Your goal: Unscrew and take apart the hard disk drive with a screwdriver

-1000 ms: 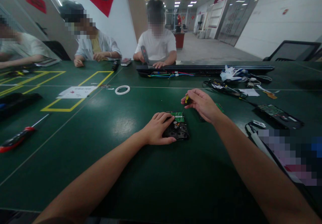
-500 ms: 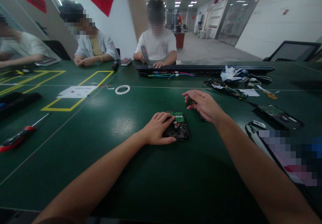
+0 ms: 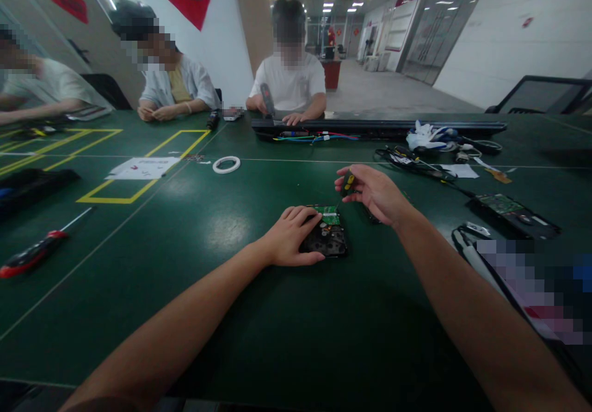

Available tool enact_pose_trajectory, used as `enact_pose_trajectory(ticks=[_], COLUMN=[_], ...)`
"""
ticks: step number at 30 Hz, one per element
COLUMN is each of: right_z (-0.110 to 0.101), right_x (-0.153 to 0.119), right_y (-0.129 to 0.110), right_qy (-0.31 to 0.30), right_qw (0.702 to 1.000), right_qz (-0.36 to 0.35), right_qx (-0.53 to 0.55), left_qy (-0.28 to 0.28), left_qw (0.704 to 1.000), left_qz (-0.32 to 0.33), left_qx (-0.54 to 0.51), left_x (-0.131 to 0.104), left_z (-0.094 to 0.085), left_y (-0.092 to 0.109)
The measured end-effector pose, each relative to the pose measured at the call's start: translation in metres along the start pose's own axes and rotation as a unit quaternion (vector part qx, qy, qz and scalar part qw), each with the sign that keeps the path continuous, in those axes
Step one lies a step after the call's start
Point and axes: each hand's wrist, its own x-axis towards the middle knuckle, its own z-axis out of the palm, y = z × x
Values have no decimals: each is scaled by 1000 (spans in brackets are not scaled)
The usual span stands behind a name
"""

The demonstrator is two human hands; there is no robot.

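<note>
A black hard drive with a green circuit board (image 3: 330, 239) lies on the green table (image 3: 259, 350). My left hand (image 3: 292, 237) rests over its left side, fingers spread and pressing on it. Above the drive's far right corner, my right hand (image 3: 367, 191) is closed round the dark, yellow-marked handle of a small screwdriver (image 3: 348, 182). The thin shaft points down at the board's far edge; its tip is too small to make out. Another dark device (image 3: 371, 216) lies partly hidden beneath my right hand.
Another drive (image 3: 513, 214) lies at right, near cables (image 3: 409, 160) and white gloves (image 3: 430, 135). A long black bar (image 3: 379, 129) lies before a person holding a tool. A white tape ring (image 3: 226, 164), paper (image 3: 145, 168) and a red-black screwdriver (image 3: 34, 253) are at left.
The screwdriver handle has turned in my right hand, and its yellow marks now show. My left hand stays on the drive.
</note>
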Motion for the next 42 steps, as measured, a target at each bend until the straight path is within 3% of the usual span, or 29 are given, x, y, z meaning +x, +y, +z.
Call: enact_pose_trajectory(ticks=[17, 32, 42], right_z=[9, 2, 3], right_x=[-8, 0, -2], right_y=[-8, -1, -6], right_qy=[53, 38, 32], right_qw=[998, 997, 999], right_qz=[-34, -43, -27], right_qx=[-15, 51, 22], left_qy=[2, -5, -9], left_qw=[1000, 998, 995], left_qz=[1, -65, -98], left_qx=[1, -25, -27], left_x=[-2, -6, -5], left_z=[1, 2, 1], left_y=[-2, -5, -3])
